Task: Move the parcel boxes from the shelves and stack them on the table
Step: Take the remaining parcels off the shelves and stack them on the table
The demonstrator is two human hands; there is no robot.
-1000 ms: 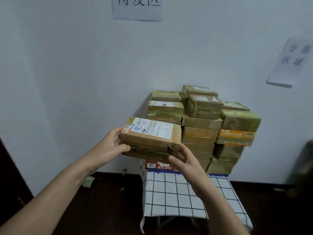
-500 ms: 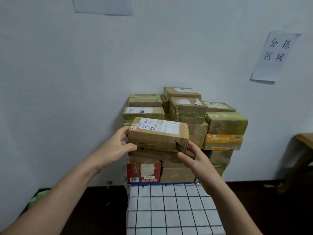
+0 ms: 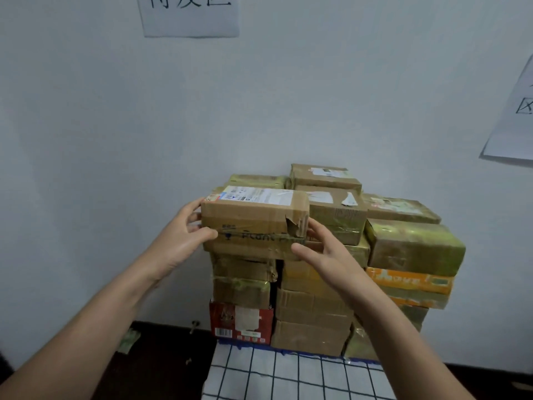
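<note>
Where the stack [image 3: 317,307] of brown, tape-wrapped boxes rises against the wall [image 3: 115,111], the entries run as follows. Item one, parcel box [image 3: 253,220]: brown carton, level, at the top of the stack's left column, long face toward the camera; white shipping label [image 3: 253,194] on its upper face, a torn flap [image 3: 292,226] at its front right corner. Whether its underside bears fully on the stack cannot be told. Item two, left grip [image 3: 178,241]: clamped on the parcel box's left end, thumb across the front face, fingers round the end. Item three, right grip [image 3: 331,255]: clamped on the right end, fingers [image 3: 315,230] laid by the torn corner, thumb low on the front. Item four, red carton [image 3: 240,321]: bottom of the stack's left column, barcode on its front. Item five, orange box [image 3: 409,281]: midway up the stack's right column, under a greenish taped box [image 3: 415,246]. Item six, bench [image 3: 288,376]: carries the stack, covered in white cloth with a dark grid, its bare part in front of the stack. Item seven, two paper notices: one [image 3: 190,15] on the wall above the stack, one [image 3: 516,116] above and right of it, both partly cut off by the frame.
</note>
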